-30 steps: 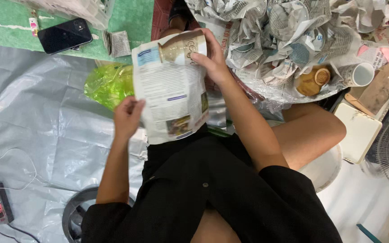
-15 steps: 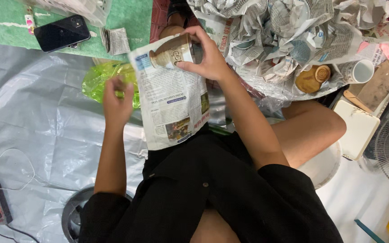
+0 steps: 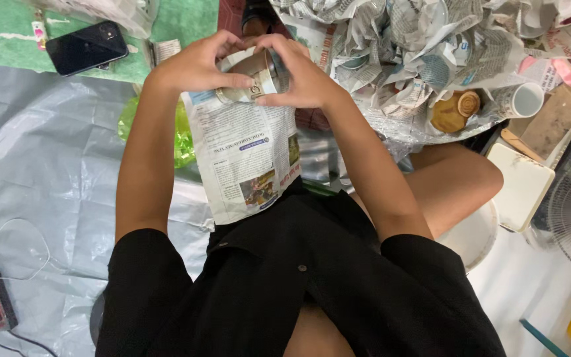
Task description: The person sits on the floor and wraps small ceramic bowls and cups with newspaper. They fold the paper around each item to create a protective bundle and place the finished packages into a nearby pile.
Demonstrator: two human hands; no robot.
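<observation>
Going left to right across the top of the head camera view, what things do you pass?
Black smartphone on the green mat → left hand → brown ceramic cup held over the newspaper sheet → right hand → pile of newspaper-wrapped bundles → white mug.

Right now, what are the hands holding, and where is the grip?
Both hands, left hand and right hand, hold a brown cup by its sides, atop a newspaper sheet.

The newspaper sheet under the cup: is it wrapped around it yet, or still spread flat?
Mostly spread. The newspaper sheet hangs open to the lap; only its top edge meets the brown cup, lying sideways between the left hand and right hand.
</observation>
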